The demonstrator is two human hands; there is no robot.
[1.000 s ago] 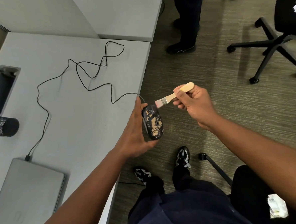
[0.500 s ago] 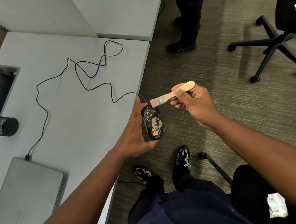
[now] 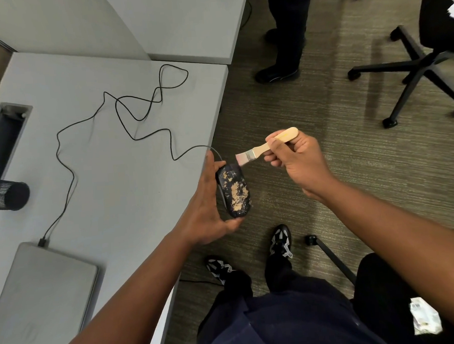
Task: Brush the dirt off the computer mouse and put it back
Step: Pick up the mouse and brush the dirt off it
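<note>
A black computer mouse (image 3: 234, 191) speckled with tan dirt is held just past the desk's right edge, over the carpet. My left hand (image 3: 208, 207) grips it from the left side and below. Its black cable (image 3: 127, 124) loops across the grey desk (image 3: 109, 184) to a closed laptop (image 3: 39, 292). My right hand (image 3: 297, 159) pinches the wooden handle of a small flat brush (image 3: 265, 147). The bristles sit at the mouse's far end, at or just above its surface.
A black mesh cylinder (image 3: 7, 197) lies at the desk's left edge beside a cable slot (image 3: 3, 137). Another person's legs (image 3: 286, 30) stand on the carpet beyond the desk. An office chair base (image 3: 411, 72) is at right. My feet (image 3: 279, 241) are below the mouse.
The brush swept from the mouse's upper right toward its far end, then drew back slightly right. The dirt patches look a little thinner near the far end. My left hand stayed put.
</note>
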